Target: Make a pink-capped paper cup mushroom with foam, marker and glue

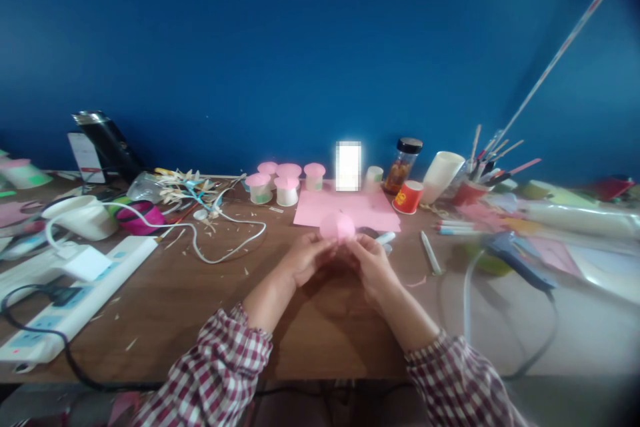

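Note:
Both my hands meet over the middle of the brown table (200,293). My left hand (303,259) and my right hand (371,264) pinch a small round pink paper piece (337,226) between their fingertips, held just above the tabletop. A pink paper sheet (350,209) lies flat right behind it. A white marker (385,238) lies beside my right hand. My sleeves are red and white plaid.
Several pink-capped white cups (286,185) stand behind. A red cup (409,197), a jar (403,165) and a pen holder (470,190) sit to the right, with a blue glue gun (515,257). A white power strip (75,297) and cables lie left.

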`<state>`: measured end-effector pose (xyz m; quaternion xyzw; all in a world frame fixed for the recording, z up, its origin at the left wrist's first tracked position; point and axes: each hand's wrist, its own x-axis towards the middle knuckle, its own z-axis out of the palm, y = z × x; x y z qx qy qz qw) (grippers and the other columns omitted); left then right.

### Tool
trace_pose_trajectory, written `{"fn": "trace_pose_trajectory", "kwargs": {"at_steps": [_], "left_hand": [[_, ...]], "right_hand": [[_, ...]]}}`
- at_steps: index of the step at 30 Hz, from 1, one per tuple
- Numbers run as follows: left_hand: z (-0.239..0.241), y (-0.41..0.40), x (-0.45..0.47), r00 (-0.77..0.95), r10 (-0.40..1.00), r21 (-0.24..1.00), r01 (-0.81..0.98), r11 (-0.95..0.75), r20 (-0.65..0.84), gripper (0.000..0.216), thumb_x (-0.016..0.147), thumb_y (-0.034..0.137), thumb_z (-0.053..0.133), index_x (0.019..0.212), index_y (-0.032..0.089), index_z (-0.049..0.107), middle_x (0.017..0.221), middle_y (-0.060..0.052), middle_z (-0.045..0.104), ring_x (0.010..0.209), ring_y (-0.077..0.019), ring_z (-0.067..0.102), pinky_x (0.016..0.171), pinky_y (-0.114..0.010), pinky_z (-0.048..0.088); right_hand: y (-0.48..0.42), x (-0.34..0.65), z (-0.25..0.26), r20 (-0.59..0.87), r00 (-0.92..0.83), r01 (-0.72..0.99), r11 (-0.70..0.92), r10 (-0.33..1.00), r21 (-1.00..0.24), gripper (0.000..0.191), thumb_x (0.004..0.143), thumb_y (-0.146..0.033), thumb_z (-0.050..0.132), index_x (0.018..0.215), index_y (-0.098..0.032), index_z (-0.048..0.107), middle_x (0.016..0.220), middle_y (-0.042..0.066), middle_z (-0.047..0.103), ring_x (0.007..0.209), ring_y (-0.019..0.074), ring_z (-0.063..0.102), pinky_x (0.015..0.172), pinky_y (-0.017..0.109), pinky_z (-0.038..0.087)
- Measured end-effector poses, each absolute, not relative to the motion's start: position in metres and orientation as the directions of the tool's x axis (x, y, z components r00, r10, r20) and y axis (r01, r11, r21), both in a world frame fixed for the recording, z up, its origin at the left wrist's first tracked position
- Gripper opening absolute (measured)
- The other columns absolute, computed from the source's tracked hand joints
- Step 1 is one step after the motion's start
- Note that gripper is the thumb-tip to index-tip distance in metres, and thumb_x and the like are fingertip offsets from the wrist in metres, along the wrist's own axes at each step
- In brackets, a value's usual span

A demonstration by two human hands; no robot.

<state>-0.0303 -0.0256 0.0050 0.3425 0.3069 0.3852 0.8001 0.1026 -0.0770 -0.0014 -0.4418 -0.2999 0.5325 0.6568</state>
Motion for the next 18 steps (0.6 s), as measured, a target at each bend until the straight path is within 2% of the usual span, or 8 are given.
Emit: {"fn": "trace_pose_trajectory", "kwargs": {"at_steps": [10,13,18], "left_hand": [[0.0078,-0.0275,-0.0305,0.538,0.819,0.791,-0.403,0.46,-0.202,0.025,0.06,0.017,0.083,0.081,0.009,0.07,0.072,-0.004,0.071,0.063,-0.0072,0.063,0.062,-0.015,0.05],[0.0089,-0.0291,-0.0301,0.555,0.816,0.814,-0.393,0.428,-0.161,0.031,0.062,0.018,0.082,0.089,0.01,0.069,0.079,-0.005,0.072,0.067,-0.0106,0.066,0.064,-0.019,0.052],[0.0049,-0.0309,-0.0278,0.481,0.869,0.851,-0.405,0.334,-0.112,0.045,0.06,0.021,0.083,0.098,0.012,0.062,0.089,-0.009,0.072,0.074,-0.0178,0.068,0.07,-0.029,0.053]], "right_hand": [[-0.0758,0.1018,-0.0027,-0.095,0.279,-0.422,0.033,0.955,-0.906,0.038,0.057,-0.044,0.083,0.066,-0.021,0.053,0.053,-0.005,0.055,0.047,0.009,0.045,0.045,0.023,0.034],[-0.0759,0.0999,-0.003,-0.088,0.3,-0.424,0.05,0.95,-0.905,0.038,0.058,-0.043,0.082,0.066,-0.02,0.053,0.053,-0.005,0.055,0.048,0.0092,0.046,0.046,0.022,0.033],[-0.0768,0.0967,-0.003,-0.073,0.327,-0.409,0.071,0.942,-0.91,0.036,0.059,-0.04,0.082,0.065,-0.018,0.053,0.05,-0.006,0.053,0.045,0.0067,0.042,0.044,0.021,0.028]]}}
